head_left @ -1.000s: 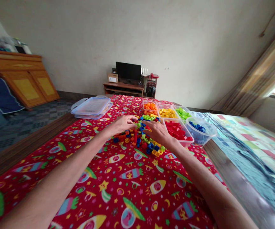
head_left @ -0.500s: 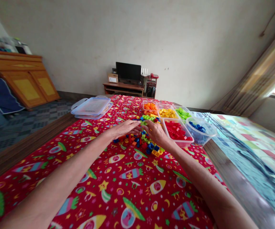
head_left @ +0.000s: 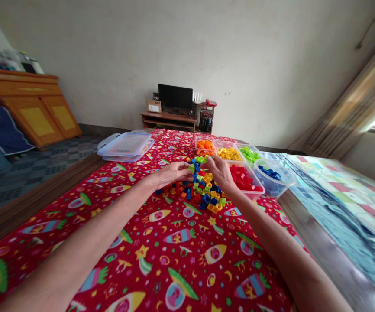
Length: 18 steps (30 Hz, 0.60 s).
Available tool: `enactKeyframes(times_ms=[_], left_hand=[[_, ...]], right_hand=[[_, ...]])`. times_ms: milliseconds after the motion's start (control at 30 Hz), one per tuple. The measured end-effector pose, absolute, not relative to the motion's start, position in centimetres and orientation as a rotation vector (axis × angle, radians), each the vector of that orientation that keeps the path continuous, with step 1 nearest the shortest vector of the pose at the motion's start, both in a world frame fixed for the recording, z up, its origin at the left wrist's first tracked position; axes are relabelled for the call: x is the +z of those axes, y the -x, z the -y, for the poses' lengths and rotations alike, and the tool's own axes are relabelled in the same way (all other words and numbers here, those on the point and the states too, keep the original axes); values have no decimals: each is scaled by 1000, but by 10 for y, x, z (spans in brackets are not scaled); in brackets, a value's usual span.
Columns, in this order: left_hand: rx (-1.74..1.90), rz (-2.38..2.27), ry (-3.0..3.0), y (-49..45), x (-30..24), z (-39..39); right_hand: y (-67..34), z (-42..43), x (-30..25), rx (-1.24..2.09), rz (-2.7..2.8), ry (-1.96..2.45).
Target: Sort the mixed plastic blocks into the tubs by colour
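A heap of mixed-colour toy building blocks (head_left: 203, 187) lies on the red patterned tablecloth. At the heap's left side my left hand (head_left: 173, 172) has its fingers closed, with a light green block (head_left: 192, 168) at the fingertips. My right hand (head_left: 220, 172) is over the heap's right side, beside the tub of red blocks (head_left: 241, 177). Its fingers are curled downward and pinched together, and whatever they hold is hidden. Blue, yellow, green and red blocks show between the two hands.
Behind the heap stand tubs of orange blocks (head_left: 205, 147), yellow blocks (head_left: 228, 154) and green blocks (head_left: 250, 154). A round bowl (head_left: 281, 184) with blue blocks is at the right. Stacked clear lids (head_left: 125, 145) lie at the left. A bed (head_left: 346, 186) adjoins the right side.
My right hand has moved right and slightly away from my left, opening a gap that shows more of the heap. My left hand's fingers have drawn in around the green block.
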<state>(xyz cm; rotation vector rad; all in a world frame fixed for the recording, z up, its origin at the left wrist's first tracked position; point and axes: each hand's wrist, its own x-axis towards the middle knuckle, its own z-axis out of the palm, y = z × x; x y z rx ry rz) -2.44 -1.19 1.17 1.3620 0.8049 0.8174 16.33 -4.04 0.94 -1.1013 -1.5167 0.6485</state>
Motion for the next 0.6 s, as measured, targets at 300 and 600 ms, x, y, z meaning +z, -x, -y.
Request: enactKeyframes(times_ms=[300,600], left_hand=[[841,-944,-1404,50,23,3],[666,-978,-2391,22,0,8]], right_hand=[[-165,43,19,1264,1070,838],[-159,43,12,1274,1145,901]])
